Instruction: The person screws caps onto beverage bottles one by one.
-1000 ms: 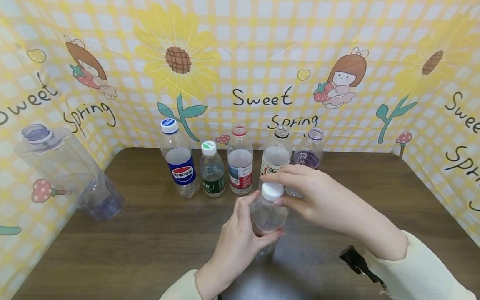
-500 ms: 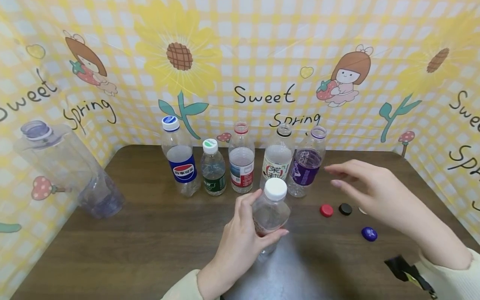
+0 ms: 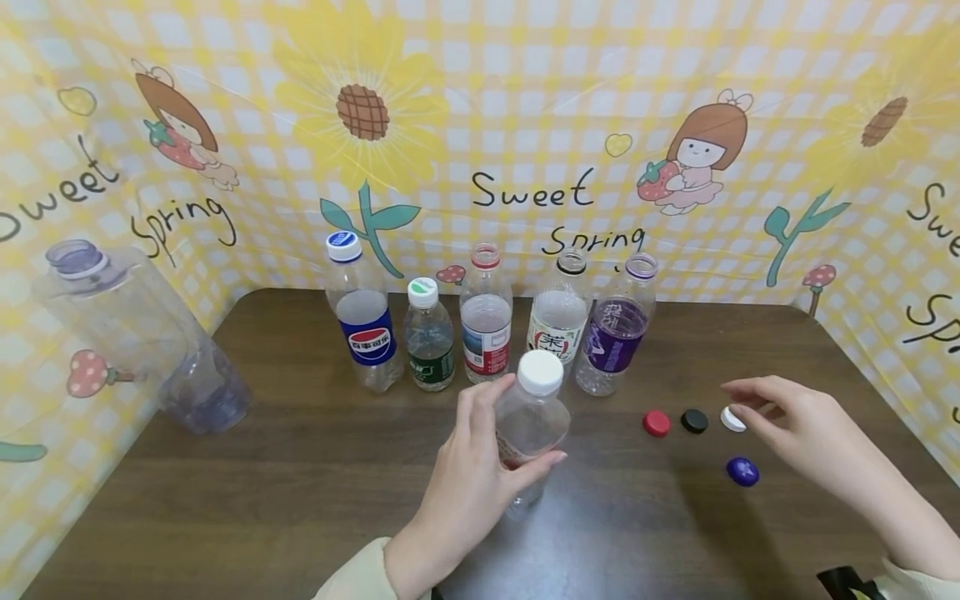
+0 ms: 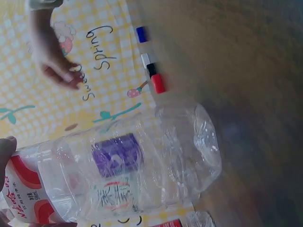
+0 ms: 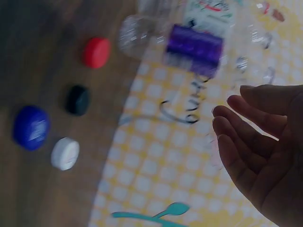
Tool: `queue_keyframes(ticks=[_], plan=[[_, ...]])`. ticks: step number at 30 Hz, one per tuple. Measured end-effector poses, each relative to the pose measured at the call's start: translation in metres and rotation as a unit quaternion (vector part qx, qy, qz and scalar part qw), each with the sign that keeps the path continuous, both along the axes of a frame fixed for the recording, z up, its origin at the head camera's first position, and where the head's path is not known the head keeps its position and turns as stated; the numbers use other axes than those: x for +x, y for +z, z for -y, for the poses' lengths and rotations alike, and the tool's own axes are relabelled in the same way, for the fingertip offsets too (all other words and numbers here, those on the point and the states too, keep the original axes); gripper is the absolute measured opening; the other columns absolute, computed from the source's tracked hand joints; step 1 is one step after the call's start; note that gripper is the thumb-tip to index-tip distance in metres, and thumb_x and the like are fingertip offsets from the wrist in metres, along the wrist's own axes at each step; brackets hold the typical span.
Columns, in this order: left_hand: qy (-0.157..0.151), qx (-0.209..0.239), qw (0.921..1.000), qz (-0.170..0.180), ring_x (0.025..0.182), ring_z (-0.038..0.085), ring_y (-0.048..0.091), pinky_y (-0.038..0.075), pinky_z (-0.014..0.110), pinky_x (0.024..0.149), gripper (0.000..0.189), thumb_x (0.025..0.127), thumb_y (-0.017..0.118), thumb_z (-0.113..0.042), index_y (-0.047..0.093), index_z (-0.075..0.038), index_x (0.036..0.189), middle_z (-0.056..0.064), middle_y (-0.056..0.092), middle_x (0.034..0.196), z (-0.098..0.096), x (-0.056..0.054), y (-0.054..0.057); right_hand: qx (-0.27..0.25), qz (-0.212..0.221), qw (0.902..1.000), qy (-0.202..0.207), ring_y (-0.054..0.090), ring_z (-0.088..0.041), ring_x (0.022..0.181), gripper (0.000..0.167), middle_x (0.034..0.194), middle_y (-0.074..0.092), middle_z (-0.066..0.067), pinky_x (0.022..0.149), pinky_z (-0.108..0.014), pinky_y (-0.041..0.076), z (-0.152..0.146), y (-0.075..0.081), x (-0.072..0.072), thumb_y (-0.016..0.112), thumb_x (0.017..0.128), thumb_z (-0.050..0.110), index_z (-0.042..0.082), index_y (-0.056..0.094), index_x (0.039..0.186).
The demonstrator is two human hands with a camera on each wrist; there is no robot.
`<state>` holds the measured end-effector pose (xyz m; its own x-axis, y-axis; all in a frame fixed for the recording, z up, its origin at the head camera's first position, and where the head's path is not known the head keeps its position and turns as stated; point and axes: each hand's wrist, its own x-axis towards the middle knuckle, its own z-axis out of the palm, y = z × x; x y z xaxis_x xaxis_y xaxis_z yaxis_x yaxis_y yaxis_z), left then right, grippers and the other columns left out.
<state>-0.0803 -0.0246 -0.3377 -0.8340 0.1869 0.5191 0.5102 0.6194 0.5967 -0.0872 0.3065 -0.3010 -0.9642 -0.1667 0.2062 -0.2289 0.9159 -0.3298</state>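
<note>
My left hand (image 3: 468,467) grips a clear plastic bottle (image 3: 531,427) around its upper body, over the table. A white cap (image 3: 541,372) sits on that bottle's neck, and its red and white label (image 4: 31,189) shows in the left wrist view. My right hand (image 3: 795,425) is over the right side of the table, its fingers bent loosely with nothing between them. Around it lie a white cap (image 3: 733,418), a black cap (image 3: 694,421), a red cap (image 3: 656,423) and a dark blue cap (image 3: 743,472). In the right wrist view, fingers and thumb stand apart from the caps.
Along the back stand a capped Pepsi bottle (image 3: 366,333), a small capped green-label bottle (image 3: 430,358), and uncapped red-label (image 3: 486,333), jasmine-label (image 3: 557,329) and purple-label (image 3: 615,337) bottles. A large, wide-mouthed clear container (image 3: 202,392) is at left. Patterned cloth (image 3: 525,125) walls surround the table.
My right hand has left the bottle's white cap and moved right, to above the loose caps. My left hand keeps its grip, and the bottle has shifted slightly left.
</note>
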Motion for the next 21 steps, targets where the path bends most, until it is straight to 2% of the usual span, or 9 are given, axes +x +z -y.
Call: queue_keyframes(ticks=[5, 8, 13, 17, 21], plan=[[0.025, 0.007, 0.9996, 0.008, 0.110, 0.032, 0.062, 0.054, 0.044, 0.088, 0.086, 0.071, 0.083, -0.038, 0.033, -0.011, 0.135, 0.012, 0.047, 0.126, 0.010, -0.003, 0.007, 0.000, 0.026, 0.9993, -0.025, 0.065, -0.012, 0.071, 0.024, 0.093, 0.071, -0.013, 0.062, -0.028, 0.052, -0.010, -0.016, -0.004, 0.066, 0.088, 0.010, 0.000, 0.066, 0.110], [0.046, 0.016, 0.9987, 0.010, 0.110, 0.033, 0.062, 0.054, 0.046, 0.089, 0.087, 0.070, 0.083, -0.036, 0.034, -0.010, 0.136, 0.014, 0.048, 0.127, 0.020, -0.005, 0.010, 0.000, 0.029, 0.9991, -0.031, 0.065, -0.015, 0.071, 0.022, 0.093, 0.071, -0.015, 0.060, -0.027, 0.050, -0.015, -0.023, -0.006, 0.064, 0.089, 0.008, -0.001, 0.066, 0.109], [0.084, 0.030, 0.9960, -0.005, 0.110, 0.037, 0.061, 0.052, 0.050, 0.089, 0.088, 0.069, 0.085, -0.033, 0.034, -0.006, 0.136, 0.018, 0.048, 0.126, 0.043, -0.007, 0.016, -0.007, 0.054, 0.9978, -0.037, 0.066, -0.028, 0.077, 0.023, 0.092, 0.070, -0.019, 0.065, -0.043, 0.054, -0.023, -0.032, -0.011, 0.061, 0.090, 0.005, -0.006, 0.064, 0.110], [0.116, 0.039, 0.9924, -0.009, 0.109, 0.041, 0.060, 0.051, 0.054, 0.089, 0.088, 0.070, 0.085, -0.027, 0.033, -0.004, 0.136, 0.021, 0.047, 0.124, 0.063, -0.008, 0.023, -0.006, 0.076, 0.9962, -0.042, 0.066, -0.030, 0.078, 0.024, 0.088, 0.070, -0.017, 0.068, -0.047, 0.053, -0.030, -0.042, -0.017, 0.061, 0.088, 0.004, -0.008, 0.063, 0.108], [0.154, 0.052, 0.9866, 0.014, 0.108, 0.042, 0.057, 0.050, 0.057, 0.089, 0.088, 0.072, 0.083, -0.023, 0.029, -0.006, 0.139, 0.021, 0.045, 0.125, 0.082, -0.008, 0.032, 0.004, 0.077, 0.9961, -0.042, 0.063, -0.025, 0.075, 0.024, 0.083, 0.068, -0.014, 0.066, -0.042, 0.051, -0.037, -0.053, -0.022, 0.062, 0.085, 0.004, -0.009, 0.063, 0.105]])
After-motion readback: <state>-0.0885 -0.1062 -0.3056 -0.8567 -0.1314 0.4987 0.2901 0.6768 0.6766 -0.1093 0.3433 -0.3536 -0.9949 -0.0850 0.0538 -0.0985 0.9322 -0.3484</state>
